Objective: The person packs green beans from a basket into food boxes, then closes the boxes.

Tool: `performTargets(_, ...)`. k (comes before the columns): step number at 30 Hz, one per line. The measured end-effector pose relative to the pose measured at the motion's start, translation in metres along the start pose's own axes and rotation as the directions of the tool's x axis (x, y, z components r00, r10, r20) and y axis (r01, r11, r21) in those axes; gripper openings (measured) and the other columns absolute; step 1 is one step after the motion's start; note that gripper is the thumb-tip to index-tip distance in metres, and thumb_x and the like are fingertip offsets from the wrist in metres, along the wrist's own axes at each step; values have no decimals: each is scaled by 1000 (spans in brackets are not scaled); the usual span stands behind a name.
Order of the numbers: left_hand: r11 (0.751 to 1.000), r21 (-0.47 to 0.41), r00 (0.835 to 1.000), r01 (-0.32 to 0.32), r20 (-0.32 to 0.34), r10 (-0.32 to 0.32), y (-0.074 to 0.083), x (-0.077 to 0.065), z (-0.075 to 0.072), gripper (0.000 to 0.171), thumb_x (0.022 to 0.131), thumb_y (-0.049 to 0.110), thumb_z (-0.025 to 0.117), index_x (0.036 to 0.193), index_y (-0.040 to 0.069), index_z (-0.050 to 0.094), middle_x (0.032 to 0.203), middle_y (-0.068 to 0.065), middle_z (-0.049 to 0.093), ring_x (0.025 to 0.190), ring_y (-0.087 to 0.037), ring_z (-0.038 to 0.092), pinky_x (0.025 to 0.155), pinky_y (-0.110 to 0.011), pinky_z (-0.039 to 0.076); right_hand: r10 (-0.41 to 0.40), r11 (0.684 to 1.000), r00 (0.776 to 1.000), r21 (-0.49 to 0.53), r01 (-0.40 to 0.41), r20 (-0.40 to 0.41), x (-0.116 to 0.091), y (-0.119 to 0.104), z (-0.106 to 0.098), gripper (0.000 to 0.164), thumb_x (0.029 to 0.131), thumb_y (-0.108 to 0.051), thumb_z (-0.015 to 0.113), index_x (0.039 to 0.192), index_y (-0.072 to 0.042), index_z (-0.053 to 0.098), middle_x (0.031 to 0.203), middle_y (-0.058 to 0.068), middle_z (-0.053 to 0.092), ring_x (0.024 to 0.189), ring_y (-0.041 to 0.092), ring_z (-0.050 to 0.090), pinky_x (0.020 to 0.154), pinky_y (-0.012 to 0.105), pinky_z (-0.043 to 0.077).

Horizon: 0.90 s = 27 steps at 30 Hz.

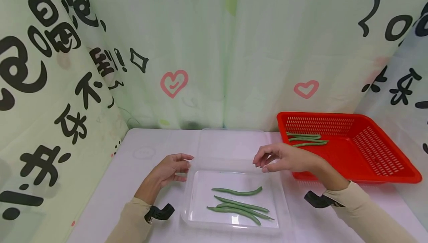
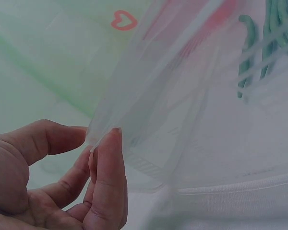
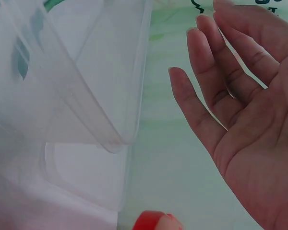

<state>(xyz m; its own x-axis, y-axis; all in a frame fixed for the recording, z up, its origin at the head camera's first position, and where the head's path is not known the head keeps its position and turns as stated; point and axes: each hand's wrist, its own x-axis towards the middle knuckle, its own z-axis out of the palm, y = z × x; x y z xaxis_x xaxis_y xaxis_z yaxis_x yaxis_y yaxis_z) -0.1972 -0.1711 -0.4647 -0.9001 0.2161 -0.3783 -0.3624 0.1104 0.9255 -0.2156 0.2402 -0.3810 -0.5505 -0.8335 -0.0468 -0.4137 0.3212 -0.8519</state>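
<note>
A clear plastic box [image 1: 232, 228] sits on the table with several green beans [image 1: 236, 191] lying in it. At its far left corner, my left hand [image 1: 169, 170] pinches the rim; in the left wrist view, the thumb and fingers [image 2: 108, 182] meet at the clear edge. My right hand [image 1: 284, 157] hovers by the box's far right corner. Its fingers are spread and loosely bent in the right wrist view, with nothing in them and a gap between them and the box wall [image 3: 110, 96]. Behind the box is a clear flat lid [image 1: 230, 144].
A red plastic basket [image 1: 351, 154] stands on the right, close behind my right forearm, with several green beans [image 1: 307, 139] at its left end. The white table [image 1: 157, 142] meets a printed curtain [image 1: 207, 49] at the back; more curtain hangs on both sides.
</note>
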Motion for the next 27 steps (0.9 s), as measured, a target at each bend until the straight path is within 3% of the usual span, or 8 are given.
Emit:
performTargets(11,1000,2,1000,-11,19,11,0,0,-3,38,98,9,62,134,-3,59,103,-6,62,93,-24,61,68,-31,59,94,995,992,-19,-96,-79,-17,7,-28,26,96,-14,70,121,-13,68,116,8,70,106,22,69,90,30,57)
performTargets(18,1000,1,1000,-4,-2,4,1,0,-1,37,97,9,63,133,-1,60,113,-15,63,94,-26,62,69,-32,60,96,995,988,-7,-98,-124,-27,17,-50,32,95,-8,70,126,-4,65,119,12,70,107,23,70,91,31,57)
performTargets(27,1000,8,1000,-10,-6,10,-1,1,0,36,98,9,63,132,0,61,112,-14,63,94,-26,62,69,-32,60,124,992,978,-8,-127,-168,-38,32,-73,37,94,-9,72,130,-9,64,120,11,68,107,30,68,89,32,58)
